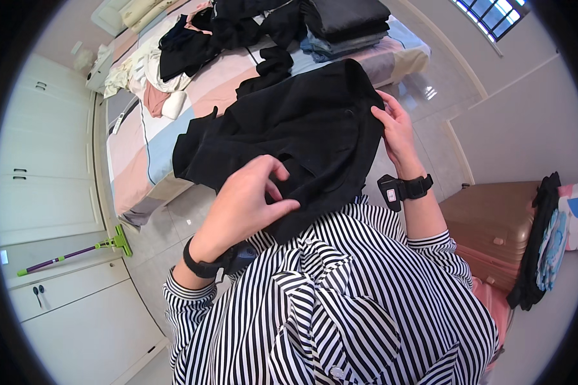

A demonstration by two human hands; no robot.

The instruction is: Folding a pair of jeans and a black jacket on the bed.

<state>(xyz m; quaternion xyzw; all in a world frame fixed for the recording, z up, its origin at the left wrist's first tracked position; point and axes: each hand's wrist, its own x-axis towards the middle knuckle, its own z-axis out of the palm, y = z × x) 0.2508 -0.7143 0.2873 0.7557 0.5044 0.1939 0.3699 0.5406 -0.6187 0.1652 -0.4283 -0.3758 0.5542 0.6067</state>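
A black garment, perhaps trousers, is spread out in front of my body, between me and the bed; folds hide its exact kind. At its right edge, my right hand is closed, with thumb and fingers pinching the cloth. Over the garment's near part is my left hand, its fingers curved and the thumb standing apart, with no cloth visibly gripped. Just beside those fingertips a slit-like opening, possibly a pocket, shows in the cloth. Both wrists wear black straps.
Behind the garment is a bed with a pastel patchwork cover. On it lie a folded stack of dark clothes, loose black clothes and pale clothes. A brown suitcase stands at right. A green-purple mop leans by white cabinets at left.
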